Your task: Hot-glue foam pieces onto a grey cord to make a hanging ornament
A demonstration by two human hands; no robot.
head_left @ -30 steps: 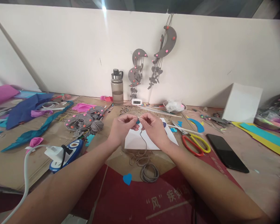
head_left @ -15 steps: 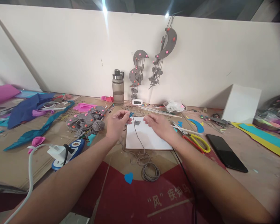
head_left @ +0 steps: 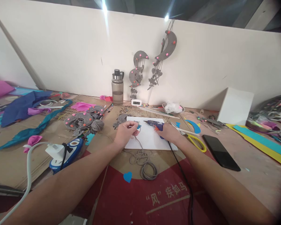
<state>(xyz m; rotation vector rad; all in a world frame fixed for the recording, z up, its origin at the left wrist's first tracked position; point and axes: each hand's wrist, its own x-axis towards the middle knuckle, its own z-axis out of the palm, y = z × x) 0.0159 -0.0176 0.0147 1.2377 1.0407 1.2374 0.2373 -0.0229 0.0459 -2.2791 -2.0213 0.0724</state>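
left hand [head_left: 125, 132]: fingers pinch blue piece [head_left: 138, 126] and cord [head_left: 140, 150] over white sheet [head_left: 150, 140] | right hand [head_left: 167, 132]: fingers wrapped around glue gun [head_left: 154, 125], nozzle toward piece | tip: keep pinch clear of hot nozzle, use a small dab

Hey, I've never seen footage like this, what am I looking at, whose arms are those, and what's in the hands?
There is no machine here. A camera worn on a person's head looks down at their own two bare arms over a cluttered craft table. The left hand pinches a small blue piece tied to a grey cord. The right hand grips a glue gun over a white sheet. Nearby lie yellow scissors, a black phone, a water bottle and a blue heart cutout.
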